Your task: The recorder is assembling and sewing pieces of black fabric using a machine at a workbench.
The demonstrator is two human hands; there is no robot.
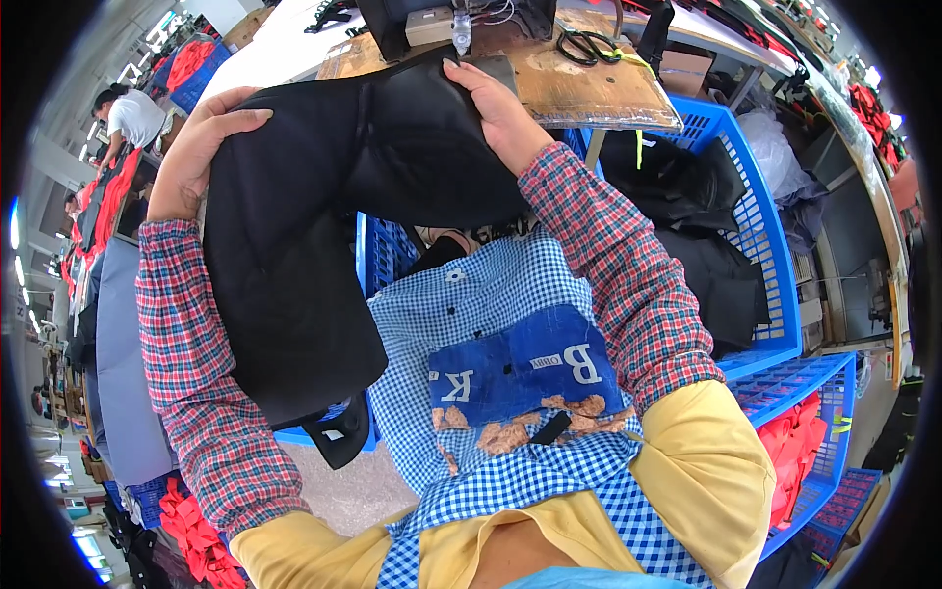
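Note:
A shiny black shaped fabric piece [294, 275], with seams across it, is stretched between my hands and drapes down toward my lap. My left hand [201, 142] grips its upper left edge, thumb on top. My right hand [491, 108] pinches its upper right corner, just beside a metal machine part [461, 31] at the edge of a worn wooden board [579, 83]. Whether the cloth touches that part I cannot tell. A pair of black-handled scissors [579, 47] lies on the board. My blue checked apron [402, 363] is below the piece.
A blue crate [777, 275] of black pieces stands at the right, another [834, 432] with red fabric below it. Red cloth [196, 530] lies at the lower left. A co-worker [137, 118] bends over red fabric at the upper left. Grey material [128, 373] hangs beside my left arm.

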